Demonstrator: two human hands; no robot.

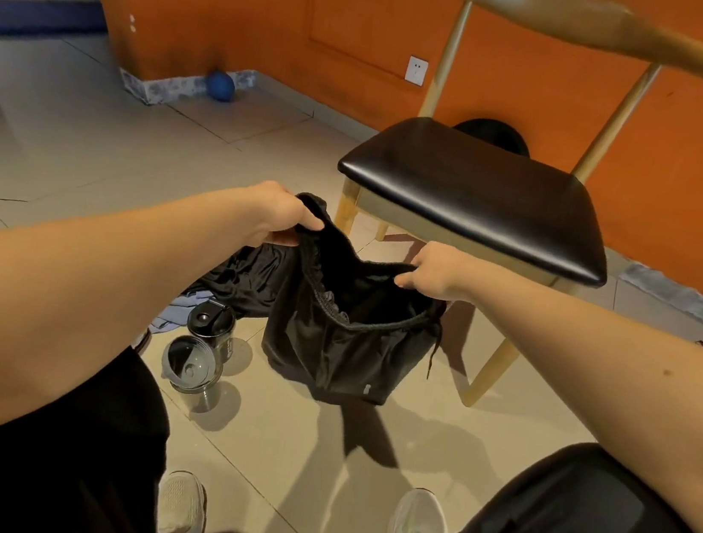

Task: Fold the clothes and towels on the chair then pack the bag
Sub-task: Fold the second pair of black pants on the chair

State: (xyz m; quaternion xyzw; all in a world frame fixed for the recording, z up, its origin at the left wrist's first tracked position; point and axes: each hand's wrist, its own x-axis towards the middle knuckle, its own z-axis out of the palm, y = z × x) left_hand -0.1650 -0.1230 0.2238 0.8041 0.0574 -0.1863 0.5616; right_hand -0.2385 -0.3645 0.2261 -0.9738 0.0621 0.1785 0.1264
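Currently the black shorts (330, 344) hang in mid-air in front of the chair (475, 193), waistband up, legs dangling just above the floor tiles. The left hand (278, 216) pinches the waistband at one side and the right hand (429, 272) grips it at the other. Hands are apart, each clamped on the elastic, with the band sagging open between them. A drawcord end hangs off the right side.

Step in hand, as a judgement: squaring the shorts up for a fold. To do it well:
- Pull the waistband taut so front and back layers meet.
- Line up the side seams and let the legs drop straight.
- Lay them flat on the chair seat, fold leg over leg, then hem to waist.
- Tuck the drawcord in so it doesn't snag.

The fabric looks thin and slippery, so creases likely need pressing down.

Around the shorts:
- A black garment (244, 283) lies crumpled on the floor behind them, with a blue-grey cloth (175, 314) beside it.
- A black-lidded shaker (212, 324) and a grey shaker (191, 364) stand close together near the person's left knee.
- A dark rounded shape (488, 132) behind the chair may be the bag; cannot tell.
- A blue ball (220, 86) sits by the skirting and a wall socket (416, 70) is on the orange wall.

Writing: a small pale mark (365, 388) near the shorts' hem is too small to read. Nothing is legible on the shakers.
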